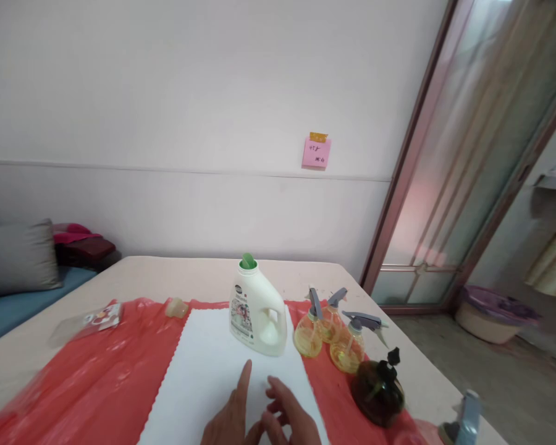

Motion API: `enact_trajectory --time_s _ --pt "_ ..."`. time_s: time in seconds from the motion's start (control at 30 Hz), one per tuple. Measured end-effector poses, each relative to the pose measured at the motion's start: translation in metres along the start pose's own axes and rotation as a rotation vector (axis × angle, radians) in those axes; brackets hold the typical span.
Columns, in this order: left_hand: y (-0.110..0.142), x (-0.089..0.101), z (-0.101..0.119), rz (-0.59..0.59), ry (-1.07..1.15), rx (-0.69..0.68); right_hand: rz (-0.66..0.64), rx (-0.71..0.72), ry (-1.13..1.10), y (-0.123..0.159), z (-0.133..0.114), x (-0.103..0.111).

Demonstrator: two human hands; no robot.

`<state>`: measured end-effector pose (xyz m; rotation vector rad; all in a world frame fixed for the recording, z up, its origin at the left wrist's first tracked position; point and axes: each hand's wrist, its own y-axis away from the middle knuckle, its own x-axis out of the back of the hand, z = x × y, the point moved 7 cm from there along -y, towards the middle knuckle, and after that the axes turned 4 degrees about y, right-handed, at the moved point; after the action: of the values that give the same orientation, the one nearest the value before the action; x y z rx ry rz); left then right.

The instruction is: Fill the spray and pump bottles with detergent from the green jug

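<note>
My left hand (pixel 231 411) hovers low over a white sheet (pixel 204 358), its index finger stretched out toward the jug. Beside it, my right hand (pixel 291 414) has its fingers apart and loosely bent. Neither hand holds anything, and their thumb sides come close together. Just beyond them an uncapped white detergent jug (pixel 254 312) stands upright on the sheet, with a green spout (pixel 248 261) in its mouth and its handle to the right.
Several spray bottles (pixel 308 337) with yellow liquid stand at right, near a dark green bottle (pixel 379 392) and a grey trigger head (pixel 466 420). Red plastic (pixel 115 364) covers the table. At left lie a translucent cap (pixel 176 308) and a clear plastic bag (pixel 90 321).
</note>
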<state>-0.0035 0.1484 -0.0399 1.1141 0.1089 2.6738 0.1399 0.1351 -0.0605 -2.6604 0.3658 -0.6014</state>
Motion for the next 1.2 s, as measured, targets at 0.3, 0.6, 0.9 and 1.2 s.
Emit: enact_trajectory --time_s 0.3,0.6,0.9,1.2 --pt "-0.005 0.004 -0.004 0.173 0.395 -0.054 0.174 -0.142 -0.062 -0.02 0.004 0.036" --pt "-0.005 0.005 -0.007 0.235 0.428 -0.098 0.087 -0.16 -0.027 -0.022 0.012 0.031" --pt "-0.005 0.006 -0.005 0.194 0.419 -0.058 0.069 -0.168 -0.028 -0.021 0.018 0.025" --pt "-0.005 0.005 -0.006 0.147 0.398 -0.027 0.001 -0.167 -0.065 -0.019 0.023 0.016"
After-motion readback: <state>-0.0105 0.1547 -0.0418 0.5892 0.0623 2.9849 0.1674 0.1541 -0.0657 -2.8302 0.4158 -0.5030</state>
